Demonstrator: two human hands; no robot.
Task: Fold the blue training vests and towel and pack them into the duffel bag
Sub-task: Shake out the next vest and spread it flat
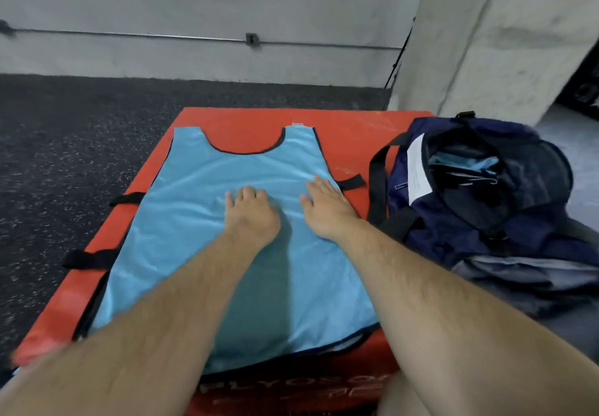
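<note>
Smoothing looks to be the step in hand. The blue training vest (201, 221) lies spread flat on the red padded surface (356, 136), with its neck opening (246, 143) at the far end and its hem at the near edge. The left hand (251, 213) rests palm down on the middle of the vest, its fingers (249, 193) straight and close together, gripping nothing. The right hand (327, 211) lies palm down just beside it, toward the vest's right edge, with fingers gently fanned and likewise holding nothing. The duffel bag (470, 221) sits to the right of the vest, near it, with its mouth open and light blue fabric (463, 162) already inside.

To do this well, I judge the hands should sweep outward from the centre toward the edges with light pressure. The fabric looks thin and slippery and shows shallow wrinkles around the left hand, so a heavy push would likely bunch it or slide the whole vest. The black side straps (352, 182) stick out on both sides and are best tucked onto the panel before any fold, so that they do not snag. The fold should then match edge to edge and end narrow enough for the bag's mouth. A grey cloth (518, 273) lies by the bag's near side; whether it is the towel I cannot tell.
</note>
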